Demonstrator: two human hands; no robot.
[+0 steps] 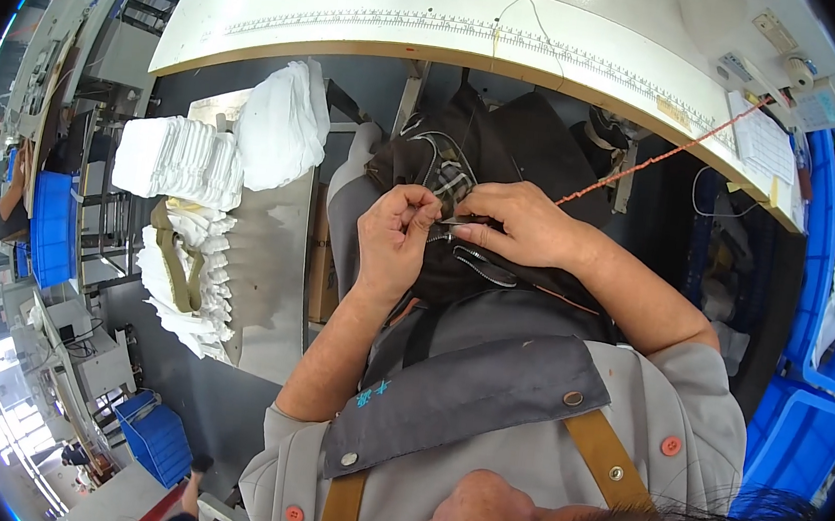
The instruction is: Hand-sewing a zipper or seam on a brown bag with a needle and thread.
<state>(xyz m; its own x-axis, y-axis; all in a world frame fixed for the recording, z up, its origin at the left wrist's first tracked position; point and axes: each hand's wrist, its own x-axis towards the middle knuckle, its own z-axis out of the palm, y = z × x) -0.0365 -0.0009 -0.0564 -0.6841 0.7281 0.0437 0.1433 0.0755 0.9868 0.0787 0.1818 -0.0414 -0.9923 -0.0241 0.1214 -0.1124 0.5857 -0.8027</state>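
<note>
On my lap, under the table edge, lies a dark cloth piece (428,151) with metal zippers and a patch of plaid lining (453,180); I cannot tell whether it is a bag or a garment. My left hand (398,237) is closed in a pinch above the zipper (482,265). Facing it, my right hand (523,226) is also closed, fingertips almost meeting the left's. A thin, pale sliver shows between the fingertips, too small to name. From the upper right, a twisted orange cord (638,167) runs down to my right hand, where its end is hidden.
A white sewing table (392,7) with a printed ruler edge curves ahead. At left, stacked white cloth pieces (178,159) and an olive strap (176,262) rest on a metal surface (276,247). Blue bins (790,437) stand at right. Another person's arm (17,180) shows far left.
</note>
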